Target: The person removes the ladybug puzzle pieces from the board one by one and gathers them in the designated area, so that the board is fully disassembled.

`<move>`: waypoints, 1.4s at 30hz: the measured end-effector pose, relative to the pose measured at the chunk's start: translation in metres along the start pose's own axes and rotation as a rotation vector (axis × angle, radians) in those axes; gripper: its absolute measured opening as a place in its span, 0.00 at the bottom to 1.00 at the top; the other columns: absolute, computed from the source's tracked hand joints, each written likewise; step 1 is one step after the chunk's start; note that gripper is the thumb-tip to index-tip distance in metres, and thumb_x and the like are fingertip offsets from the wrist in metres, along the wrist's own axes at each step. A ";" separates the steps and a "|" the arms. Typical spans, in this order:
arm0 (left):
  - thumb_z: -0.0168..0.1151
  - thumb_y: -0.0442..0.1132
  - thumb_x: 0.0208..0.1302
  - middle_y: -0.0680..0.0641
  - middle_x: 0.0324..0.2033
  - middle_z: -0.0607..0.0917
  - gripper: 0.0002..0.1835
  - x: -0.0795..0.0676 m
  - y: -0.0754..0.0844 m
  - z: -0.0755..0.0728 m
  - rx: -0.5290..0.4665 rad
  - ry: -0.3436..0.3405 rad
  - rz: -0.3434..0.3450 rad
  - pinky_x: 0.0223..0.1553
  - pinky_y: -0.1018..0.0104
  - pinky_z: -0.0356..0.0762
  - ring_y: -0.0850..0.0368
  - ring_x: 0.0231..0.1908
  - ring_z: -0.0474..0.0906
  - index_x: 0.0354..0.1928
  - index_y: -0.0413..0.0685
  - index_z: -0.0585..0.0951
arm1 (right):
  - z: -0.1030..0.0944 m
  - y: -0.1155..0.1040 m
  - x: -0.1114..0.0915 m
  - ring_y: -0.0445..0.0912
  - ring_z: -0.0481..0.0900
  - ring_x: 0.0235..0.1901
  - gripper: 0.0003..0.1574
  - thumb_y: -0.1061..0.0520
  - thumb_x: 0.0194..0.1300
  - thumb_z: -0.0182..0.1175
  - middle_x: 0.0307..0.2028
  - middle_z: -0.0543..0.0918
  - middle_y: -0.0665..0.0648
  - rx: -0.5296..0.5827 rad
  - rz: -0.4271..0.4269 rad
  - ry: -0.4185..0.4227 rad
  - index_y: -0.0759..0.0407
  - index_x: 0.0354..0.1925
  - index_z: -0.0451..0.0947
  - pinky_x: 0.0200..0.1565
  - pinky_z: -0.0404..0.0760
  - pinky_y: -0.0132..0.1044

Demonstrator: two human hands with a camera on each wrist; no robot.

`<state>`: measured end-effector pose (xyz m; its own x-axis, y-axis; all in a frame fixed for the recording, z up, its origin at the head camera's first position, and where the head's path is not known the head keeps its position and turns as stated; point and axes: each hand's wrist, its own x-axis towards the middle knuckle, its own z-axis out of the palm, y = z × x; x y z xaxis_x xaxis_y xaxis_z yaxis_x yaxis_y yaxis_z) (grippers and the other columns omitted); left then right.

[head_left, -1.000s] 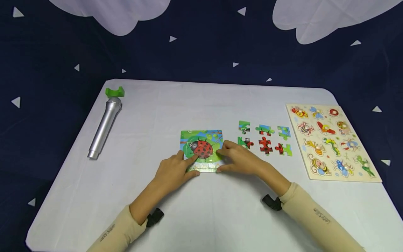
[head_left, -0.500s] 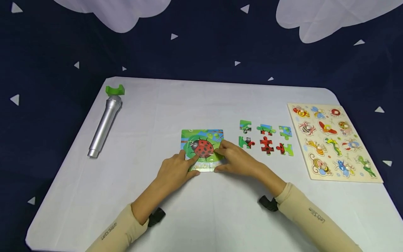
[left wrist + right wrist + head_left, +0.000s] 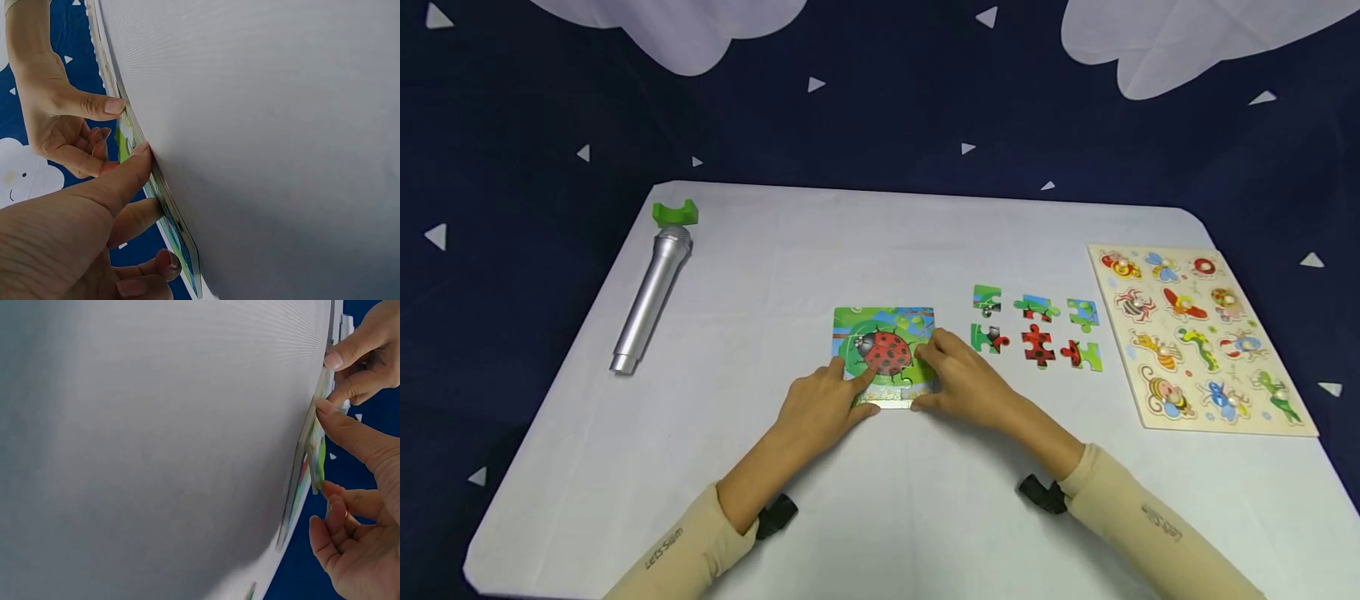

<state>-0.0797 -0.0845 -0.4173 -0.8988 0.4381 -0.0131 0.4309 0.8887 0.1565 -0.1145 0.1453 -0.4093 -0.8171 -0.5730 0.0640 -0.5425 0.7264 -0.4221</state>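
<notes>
A ladybug jigsaw puzzle [image 3: 887, 352] lies flat in its tray near the middle of the white table. At its left front my left hand [image 3: 820, 407] holds it, thumb at the front edge and index finger on the picture. My right hand [image 3: 973, 382] is at the right front corner. Its thumb and index finger pinch a green puzzle piece [image 3: 319, 456], which looks slightly tilted above the tray in the right wrist view. Both thumbs meet the tray's front edge [image 3: 165, 194] in the left wrist view. My right fingers partly cover the puzzle's right side.
Several loose jigsaw pieces [image 3: 1038, 347] lie in two rows right of the puzzle. Farther right is a wooden insect peg board [image 3: 1202, 337]. A silver toy microphone [image 3: 651, 300] and a green curved block [image 3: 675, 214] lie at the left. A dark patterned cloth [image 3: 880, 108] hangs behind.
My right index finger has shifted slightly at the puzzle's right side. My left hand keeps nearly the same place on the puzzle. The camera view has drifted a little.
</notes>
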 end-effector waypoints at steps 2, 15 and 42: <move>0.65 0.61 0.62 0.45 0.31 0.75 0.28 0.001 0.001 0.000 -0.003 -0.004 0.000 0.19 0.61 0.72 0.55 0.23 0.72 0.61 0.58 0.81 | -0.001 0.002 0.000 0.45 0.68 0.37 0.43 0.49 0.43 0.82 0.38 0.71 0.55 0.022 0.036 -0.025 0.71 0.53 0.80 0.40 0.73 0.38; 0.64 0.61 0.62 0.44 0.32 0.76 0.29 0.002 0.001 0.002 -0.017 -0.017 -0.001 0.19 0.61 0.72 0.55 0.24 0.72 0.62 0.58 0.81 | -0.005 0.012 -0.003 0.42 0.67 0.33 0.34 0.51 0.45 0.81 0.36 0.71 0.52 0.105 0.055 -0.089 0.64 0.50 0.83 0.35 0.69 0.34; 0.67 0.59 0.61 0.46 0.29 0.73 0.29 -0.001 -0.005 0.003 -0.077 0.001 0.005 0.18 0.65 0.65 0.59 0.19 0.64 0.61 0.54 0.81 | -0.063 0.104 -0.125 0.39 0.68 0.39 0.34 0.56 0.43 0.79 0.41 0.72 0.49 -0.038 0.114 0.040 0.65 0.50 0.83 0.41 0.72 0.32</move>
<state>-0.0811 -0.0892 -0.4212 -0.8969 0.4421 -0.0115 0.4276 0.8736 0.2322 -0.0810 0.3160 -0.4042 -0.8808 -0.4705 0.0537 -0.4516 0.8006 -0.3938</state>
